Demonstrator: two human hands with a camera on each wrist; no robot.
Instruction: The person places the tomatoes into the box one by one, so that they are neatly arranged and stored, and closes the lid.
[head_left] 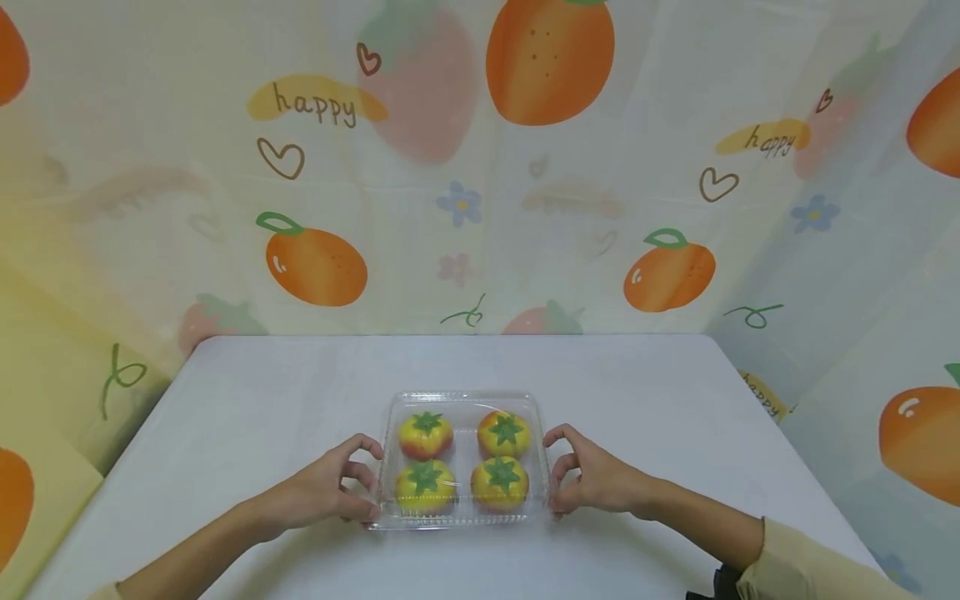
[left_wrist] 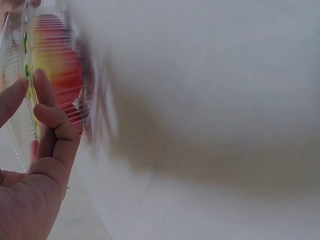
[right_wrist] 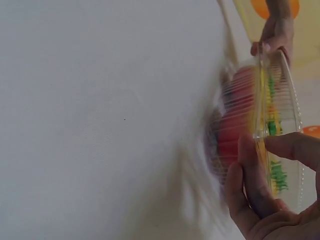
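A clear plastic clamshell box (head_left: 463,522) with its lid down stands at the middle front of the white table. Inside sit several yellow-and-red fruits with green star-shaped leaves on top, like persimmons, one being the fruit (head_left: 426,435) at the far left. My left hand (head_left: 326,490) pinches the box's left rim between thumb and bent fingers. On the opposite side, my right hand (head_left: 600,481) pinches the right rim, its thumb and fingers on either side of it. Both wrist views show the ridged wall of the box close to the table, with red fruit undersides behind it.
The white table (head_left: 292,375) reaches back to a patterned curtain (head_left: 555,267) with oranges, strawberries and the word happy. More of this cloth hangs at the left and right sides. A small black object (head_left: 722,583) shows by the right sleeve.
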